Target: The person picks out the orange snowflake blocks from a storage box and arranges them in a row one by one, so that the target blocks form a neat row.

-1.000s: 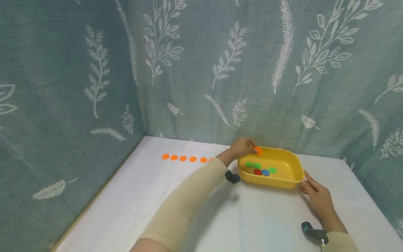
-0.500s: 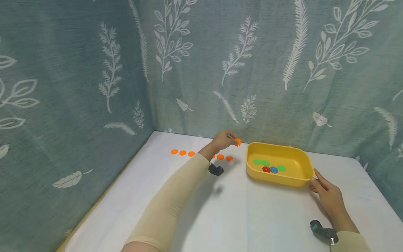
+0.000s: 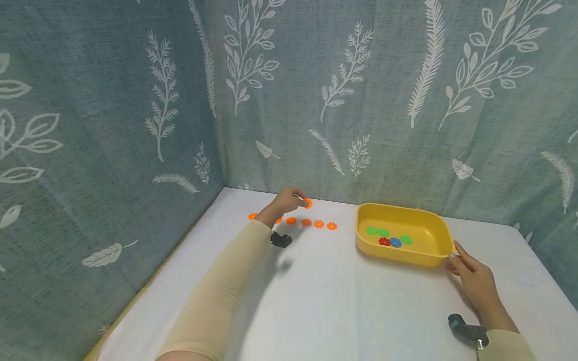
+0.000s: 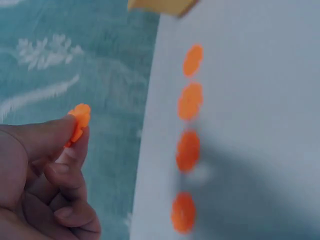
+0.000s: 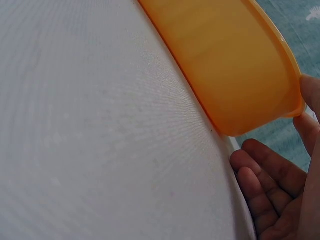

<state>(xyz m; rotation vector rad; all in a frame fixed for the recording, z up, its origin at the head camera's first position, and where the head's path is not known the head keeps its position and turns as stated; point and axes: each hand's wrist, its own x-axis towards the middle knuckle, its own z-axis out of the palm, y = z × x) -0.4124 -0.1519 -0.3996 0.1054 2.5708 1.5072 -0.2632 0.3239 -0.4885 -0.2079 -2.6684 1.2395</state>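
My left hand [image 3: 286, 201] pinches an orange flower-shaped disc [image 4: 81, 120] between thumb and index finger, its other fingers curled in. It hovers above the back of the table, over a row of matching orange discs [image 3: 318, 224] lying flat; the wrist hides part of that row. At the right, my right hand [image 3: 479, 286] holds the near right corner of a yellow plastic basin [image 5: 240, 75], thumb and index finger on its rim. Inside the basin lie several green discs [image 3: 406, 239], a red disc [image 3: 385, 241] and a blue disc [image 3: 395, 242].
A white-covered table [image 3: 316, 301] carries everything. Leaf-patterned teal cloth [image 3: 289, 100] hangs straight behind it and along its left side. Dark devices are strapped to both wrists, the left one [image 3: 281, 239] just in front of the row.
My left hand has carried the orange disc left, from the basin's back left corner to above the row. The right hand keeps its hold on the basin. The head view has shifted slightly.
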